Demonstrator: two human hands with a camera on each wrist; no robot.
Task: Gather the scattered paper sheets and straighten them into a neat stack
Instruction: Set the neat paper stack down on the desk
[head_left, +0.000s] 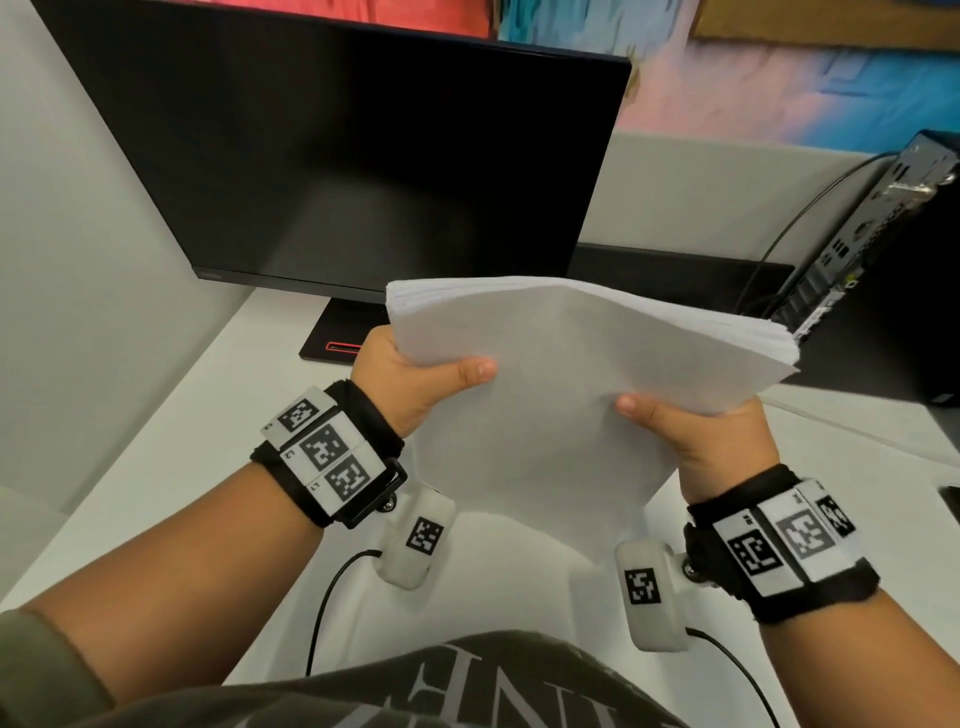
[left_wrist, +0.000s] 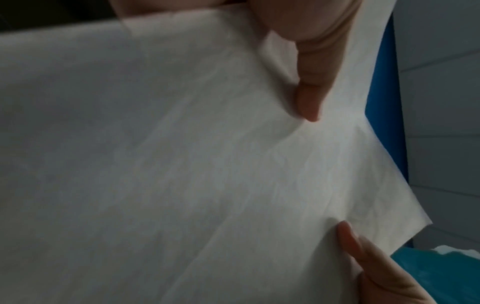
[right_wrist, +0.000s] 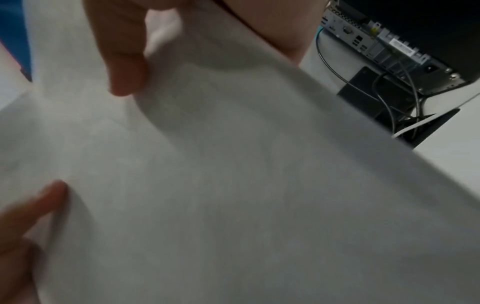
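Note:
A stack of white paper sheets (head_left: 561, 374) is held up above the desk, tilted with one corner pointing down toward me. My left hand (head_left: 410, 376) grips its left edge, thumb on top and fingers hidden underneath. My right hand (head_left: 696, 431) grips the right edge the same way. In the left wrist view the paper (left_wrist: 182, 164) fills the frame with my left thumb (left_wrist: 311, 82) pressed on it. The right wrist view shows the paper (right_wrist: 233, 195) under my right thumb (right_wrist: 122, 61). The far edges of the sheets look roughly level.
A black monitor (head_left: 337, 156) stands right behind the paper on the white desk (head_left: 182, 467). A black computer case (head_left: 872, 249) with cables lies at the right. A small dark object (head_left: 950, 496) sits at the right edge.

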